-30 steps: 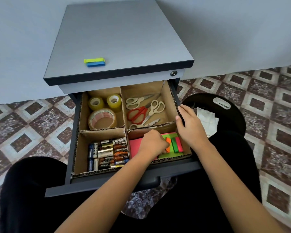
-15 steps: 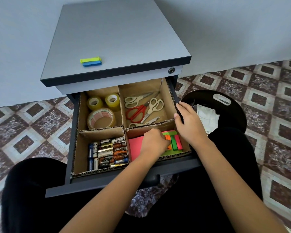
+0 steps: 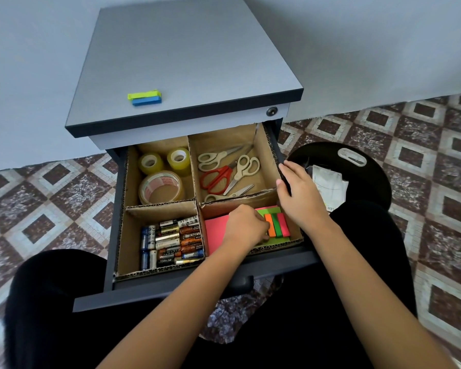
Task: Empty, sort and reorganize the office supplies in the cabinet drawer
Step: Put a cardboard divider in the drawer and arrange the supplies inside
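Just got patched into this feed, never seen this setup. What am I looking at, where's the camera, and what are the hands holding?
No machine here: a person works bare-handed, and the one picture comes from a camera on their head, looking down. The open drawer holds four cardboard compartments: tape rolls back left, scissors back right, batteries front left, sticky notes front right. The left hand reaches into the sticky notes, fingers curled at the small orange pad; whether it pinches is hidden. The right hand grips the drawer's right wall. On the cabinet top lie green and blue note strips.
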Tool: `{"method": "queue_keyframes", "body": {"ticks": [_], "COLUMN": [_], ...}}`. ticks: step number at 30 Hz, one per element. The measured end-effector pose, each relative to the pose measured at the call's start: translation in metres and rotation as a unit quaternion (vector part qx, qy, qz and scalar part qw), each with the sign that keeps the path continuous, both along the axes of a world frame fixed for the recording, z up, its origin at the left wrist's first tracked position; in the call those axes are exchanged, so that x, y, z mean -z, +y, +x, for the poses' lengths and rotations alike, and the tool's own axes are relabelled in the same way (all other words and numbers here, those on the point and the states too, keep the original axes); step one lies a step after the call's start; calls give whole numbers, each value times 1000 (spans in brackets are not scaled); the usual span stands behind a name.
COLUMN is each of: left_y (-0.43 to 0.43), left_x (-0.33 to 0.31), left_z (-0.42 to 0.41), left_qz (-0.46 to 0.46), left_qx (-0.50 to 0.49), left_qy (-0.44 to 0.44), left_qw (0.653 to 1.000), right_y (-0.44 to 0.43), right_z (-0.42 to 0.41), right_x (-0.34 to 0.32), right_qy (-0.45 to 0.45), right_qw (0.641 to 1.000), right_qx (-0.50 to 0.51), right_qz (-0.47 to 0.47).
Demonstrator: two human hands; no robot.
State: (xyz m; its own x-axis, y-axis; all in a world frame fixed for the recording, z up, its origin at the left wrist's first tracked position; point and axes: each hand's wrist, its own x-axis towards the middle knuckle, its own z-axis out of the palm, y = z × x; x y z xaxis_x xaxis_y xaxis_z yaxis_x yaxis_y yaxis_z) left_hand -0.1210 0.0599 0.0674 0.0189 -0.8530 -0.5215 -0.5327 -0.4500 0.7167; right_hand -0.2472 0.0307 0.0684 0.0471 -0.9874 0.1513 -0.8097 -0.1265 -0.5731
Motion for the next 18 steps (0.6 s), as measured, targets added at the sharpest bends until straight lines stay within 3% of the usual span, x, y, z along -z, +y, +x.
{"method": "queue_keyframes", "body": {"ticks": [12, 18], "left_y": [2, 4], "left_x": [1, -4], "left_z": [0, 2], "left_qz": [23, -8], "left_qx": [-17, 0], "left_qy": [48, 18], "left_qw": [998, 1000], "right_y": [-1, 0], "right_z": [0, 0], "right_x": [0, 1], "right_qy": [-1, -2], "right_qw": [1000, 1000], "right_qx": [2, 0], "right_qz": [0, -3]}}
